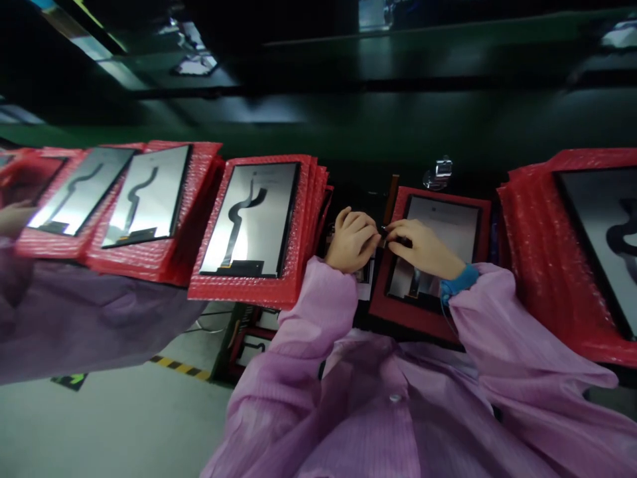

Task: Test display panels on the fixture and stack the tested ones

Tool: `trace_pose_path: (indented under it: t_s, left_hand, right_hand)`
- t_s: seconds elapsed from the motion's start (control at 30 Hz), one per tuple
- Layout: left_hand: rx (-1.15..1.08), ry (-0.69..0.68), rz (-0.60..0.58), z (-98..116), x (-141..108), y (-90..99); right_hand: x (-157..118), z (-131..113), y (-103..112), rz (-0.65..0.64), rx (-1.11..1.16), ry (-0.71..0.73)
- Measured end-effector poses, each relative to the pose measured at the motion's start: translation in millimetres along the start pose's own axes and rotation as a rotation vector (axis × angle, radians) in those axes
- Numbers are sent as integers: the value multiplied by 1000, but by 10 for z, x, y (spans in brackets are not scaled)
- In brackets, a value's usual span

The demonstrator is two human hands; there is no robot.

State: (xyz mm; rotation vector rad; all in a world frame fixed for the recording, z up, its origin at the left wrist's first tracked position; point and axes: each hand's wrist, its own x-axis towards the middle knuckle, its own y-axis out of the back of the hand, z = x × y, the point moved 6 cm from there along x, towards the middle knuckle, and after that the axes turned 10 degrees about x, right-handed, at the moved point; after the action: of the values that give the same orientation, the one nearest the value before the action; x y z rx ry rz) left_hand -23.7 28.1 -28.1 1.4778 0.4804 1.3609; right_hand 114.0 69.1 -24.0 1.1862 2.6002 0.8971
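We had a display panel in front of us, lying face up and slanted on a red base, with its lower left part under our right hand. That hand's thumb and forefinger were bent nearly together at the panel's left edge, while our left hand, just beside it, was curled with its fingers half closed; the fingertips met around something small and dark, and we could not tell which hand, if either, had hold of it. A blue band circled our right wrist below a pink sleeve. Behind the panel stood a shiny metal piece. To our left, a stack of red bubble wrap bore a second panel with a dark curved ribbon cable; to our right rose another red stack. Farther left, beyond more panels, a co-worker's hand was partly in view.
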Motion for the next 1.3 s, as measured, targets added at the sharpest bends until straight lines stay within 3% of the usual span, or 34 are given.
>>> trace_pose_path:
  t_s: [0.27, 0.6, 0.73, 0.83, 0.9, 0.97, 1.03, 1.07, 1.13, 1.2, 1.3]
  left_hand:
    - [-13, 1, 3, 43, 0, -44]
    - [-32, 41, -30, -7, -7, -65]
    - [-68, 98, 48, -39, 5, -34]
    - [-165, 237, 223, -161, -13, 45]
    - [-262, 357, 373, -274, -85, 110]
    - [-343, 459, 454, -357, -202, 146]
    - [-352, 503, 426, -363, -332, 152]
    - [-324, 507, 383, -339, -397, 147]
    - [-220, 504, 294, -268, -524, 130]
    - [-99, 544, 225, -223, -631, 92]
    - [45, 653, 135, -233, -711, 9]
  right_hand:
    - [-73, 36, -32, 170, 100, 32]
    - [-60, 71, -66, 123, 107, 26]
    - [-68, 94, -21, 99, 181, -45]
    - [-105, 130, 46, 108, 299, -130]
    - [-172, 136, 156, 232, 314, -190]
    - [-296, 43, 327, 460, 200, -190]
    - [-439, -208, 454, 636, -17, -103]
    - [-491, -377, 474, 666, -131, -35]
    - [-528, -710, 426, 619, -316, 93]
    - [-468, -952, 291, 477, -389, 198]
    - [-219, -1017, -14, 192, -417, 241]
